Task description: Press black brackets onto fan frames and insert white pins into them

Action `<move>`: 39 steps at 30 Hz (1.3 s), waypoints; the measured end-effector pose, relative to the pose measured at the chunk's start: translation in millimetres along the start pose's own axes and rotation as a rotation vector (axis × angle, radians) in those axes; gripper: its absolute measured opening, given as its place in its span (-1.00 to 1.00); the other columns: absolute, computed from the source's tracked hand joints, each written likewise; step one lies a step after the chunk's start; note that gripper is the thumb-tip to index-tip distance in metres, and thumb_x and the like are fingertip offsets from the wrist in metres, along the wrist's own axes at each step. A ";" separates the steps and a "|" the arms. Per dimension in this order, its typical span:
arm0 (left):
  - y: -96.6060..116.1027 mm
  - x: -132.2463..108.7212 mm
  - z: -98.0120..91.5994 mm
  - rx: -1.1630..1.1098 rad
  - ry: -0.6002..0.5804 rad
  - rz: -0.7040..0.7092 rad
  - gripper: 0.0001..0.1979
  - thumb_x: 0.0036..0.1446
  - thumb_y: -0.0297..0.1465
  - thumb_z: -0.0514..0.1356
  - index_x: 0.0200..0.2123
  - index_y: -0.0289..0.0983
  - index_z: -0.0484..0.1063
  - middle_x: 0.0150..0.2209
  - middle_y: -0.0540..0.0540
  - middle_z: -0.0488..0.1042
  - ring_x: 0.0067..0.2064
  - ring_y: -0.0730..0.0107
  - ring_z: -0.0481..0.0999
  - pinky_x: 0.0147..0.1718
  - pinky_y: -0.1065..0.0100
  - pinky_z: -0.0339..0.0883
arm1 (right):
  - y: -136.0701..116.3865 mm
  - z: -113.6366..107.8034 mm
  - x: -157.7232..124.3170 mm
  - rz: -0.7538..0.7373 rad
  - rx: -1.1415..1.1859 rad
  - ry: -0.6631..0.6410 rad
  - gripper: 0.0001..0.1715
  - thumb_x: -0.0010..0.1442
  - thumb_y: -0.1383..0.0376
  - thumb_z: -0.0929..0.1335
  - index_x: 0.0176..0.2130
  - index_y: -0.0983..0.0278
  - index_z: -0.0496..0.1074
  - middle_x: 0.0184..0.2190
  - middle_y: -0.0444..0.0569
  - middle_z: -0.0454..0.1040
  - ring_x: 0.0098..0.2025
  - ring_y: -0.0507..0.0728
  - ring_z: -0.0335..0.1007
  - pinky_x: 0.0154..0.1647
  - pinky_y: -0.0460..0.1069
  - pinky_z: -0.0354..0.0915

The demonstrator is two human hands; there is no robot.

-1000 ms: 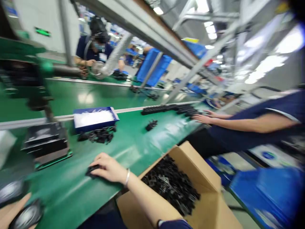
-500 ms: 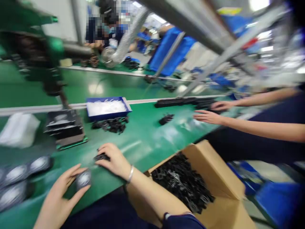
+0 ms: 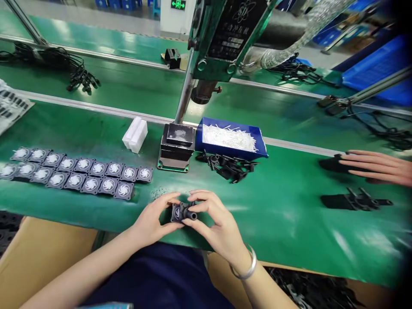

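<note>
In front of my body, my left hand grips a small square black housing with a white swirl-shaped rotor on its face. My right hand, with a metal bangle at the wrist, pinches a black plastic cover with a round tube end. The two pieces meet between my fingertips; whether they are joined I cannot tell. To the left, two rows of similar black housings with white rotors lie on the green mat. Loose black plastic pieces are heaped beyond my right hand.
A green hand press rises over a black block. Beside it stand a blue tray of thin white rods and a white block. At right, another person's hand is near black parts. Cardboard boxes flank me below the table edge.
The view has swung left. My hands have come together, bringing the housing and the black cover against each other; before, they were held apart.
</note>
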State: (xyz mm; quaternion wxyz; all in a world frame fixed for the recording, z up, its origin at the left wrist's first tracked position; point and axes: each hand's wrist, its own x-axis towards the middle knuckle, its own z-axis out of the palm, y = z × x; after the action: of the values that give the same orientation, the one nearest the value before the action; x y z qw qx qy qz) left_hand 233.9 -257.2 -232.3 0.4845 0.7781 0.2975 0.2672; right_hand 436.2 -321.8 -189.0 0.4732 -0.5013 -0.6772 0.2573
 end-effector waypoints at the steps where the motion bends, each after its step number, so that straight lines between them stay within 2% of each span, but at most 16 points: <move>1: -0.7 0.4 0.0 0.002 -0.002 0.003 -0.32 0.12 -0.39 0.33 0.24 -0.05 0.12 0.01 -0.06 0.47 0.04 0.32 0.49 0.09 0.26 0.38 | -1.8 4.1 1.1 -0.018 -0.005 -0.011 -0.79 0.21 0.37 0.46 -0.18 0.21 0.38 -0.09 -0.03 0.42 0.10 0.16 0.29 0.12 0.12 0.27; 5: -1.6 0.8 -0.1 0.007 -0.010 0.008 -0.37 0.15 -0.40 0.29 0.23 -0.11 0.13 0.02 -0.11 0.46 0.05 0.27 0.49 0.11 0.22 0.37 | 0.6 16.1 3.4 -0.056 -0.054 -0.021 -0.78 0.22 0.38 0.45 -0.17 0.21 0.35 -0.12 -0.01 0.42 0.06 0.18 0.31 0.08 0.15 0.30; 11: -0.3 0.7 -1.3 0.016 -0.015 -0.004 -0.38 0.14 -0.36 0.30 0.23 -0.14 0.15 0.04 -0.13 0.45 0.07 0.24 0.48 0.09 0.21 0.40 | 5.1 20.2 3.2 -0.071 -0.090 -0.033 -0.80 0.26 0.34 0.42 -0.13 0.20 0.35 -0.17 -0.01 0.43 0.05 0.21 0.32 0.06 0.18 0.33; 19: 12.8 6.5 -11.9 0.136 -0.083 0.119 -0.38 0.16 -0.40 0.28 0.24 -0.15 0.13 0.13 -0.15 0.40 0.09 0.26 0.46 0.11 0.22 0.37 | 7.2 20.9 -2.0 0.010 -0.028 -0.081 -0.81 0.26 0.31 0.42 -0.16 0.21 0.33 -0.15 -0.01 0.41 0.01 0.17 0.34 0.03 0.10 0.33; 26: 16.9 6.3 -9.5 0.108 -0.030 0.094 -0.42 0.08 -0.44 0.32 0.16 -0.17 0.23 0.07 -0.11 0.45 0.02 0.26 0.51 0.06 0.24 0.42 | 9.1 29.0 -4.2 0.029 0.000 -0.029 -0.85 0.25 0.30 0.41 -0.17 0.14 0.36 -0.17 -0.03 0.43 -0.01 0.23 0.38 0.01 0.20 0.38; 28: 20.9 6.4 -11.0 0.119 -0.026 0.104 -0.42 0.08 -0.43 0.32 0.16 -0.15 0.24 0.06 -0.09 0.46 0.01 0.25 0.52 0.02 0.24 0.44 | 8.1 26.2 -0.9 0.031 0.000 -0.026 -0.80 0.20 0.25 0.45 -0.16 0.09 0.39 -0.16 -0.04 0.45 -0.04 0.25 0.41 -0.03 0.24 0.43; 31: 34.9 14.4 -24.3 0.166 0.000 0.157 -0.46 0.09 -0.42 0.33 0.13 -0.13 0.27 0.02 -0.08 0.48 0.00 0.25 0.51 -0.02 0.26 0.46 | 1.5 6.0 14.5 -0.029 -0.060 -0.020 -0.80 0.29 0.09 0.32 -0.12 0.02 0.47 -0.08 -0.11 0.46 -0.01 0.27 0.46 -0.11 0.21 0.39; 33: 49.6 28.1 -41.6 0.197 0.025 0.217 -0.54 0.11 -0.39 0.33 0.07 -0.15 0.32 -0.02 -0.08 0.49 -0.01 0.25 0.50 0.00 0.25 0.43 | -8.5 -18.9 34.3 -0.106 -0.143 0.028 -0.58 0.35 0.03 0.14 -0.10 0.01 0.50 -0.03 -0.16 0.43 0.05 0.28 0.43 -0.15 0.19 0.31; 34: 57.8 37.5 -51.9 0.219 0.048 0.263 -0.59 0.13 -0.36 0.33 0.04 -0.17 0.35 -0.05 -0.08 0.49 -0.01 0.25 0.49 0.02 0.25 0.41 | -15.7 -33.6 47.3 -0.149 -0.191 0.074 -0.56 0.35 0.03 0.12 -0.09 0.01 0.50 -0.03 -0.16 0.42 0.07 0.28 0.41 -0.13 0.20 0.29; 36: 73.6 60.5 -72.9 0.273 0.114 0.354 -0.66 0.15 -0.32 0.31 -0.01 -0.20 0.39 -0.09 -0.08 0.49 -0.03 0.27 0.49 0.02 0.26 0.39 | -34.8 -64.5 79.6 -0.240 -0.283 0.213 -0.73 0.33 0.09 0.26 -0.06 0.05 0.46 -0.02 -0.08 0.41 0.10 0.28 0.38 0.03 0.26 0.28; 39: 90.4 99.8 -96.8 0.345 0.209 0.352 -0.67 0.18 -0.27 0.28 -0.02 -0.23 0.39 -0.08 -0.05 0.47 -0.03 0.33 0.47 0.00 0.32 0.41 | -74.0 -107.6 142.6 -0.412 -0.339 0.477 -0.77 0.32 0.25 0.34 -0.03 0.24 0.40 -0.02 0.07 0.36 0.12 0.20 0.35 0.19 0.18 0.28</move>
State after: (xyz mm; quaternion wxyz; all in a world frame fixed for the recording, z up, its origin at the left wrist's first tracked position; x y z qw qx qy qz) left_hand 252.1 -159.6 -99.5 0.2573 0.8572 0.2470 0.3716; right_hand 493.6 -230.8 -28.3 0.5700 -0.4715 -0.6677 -0.0840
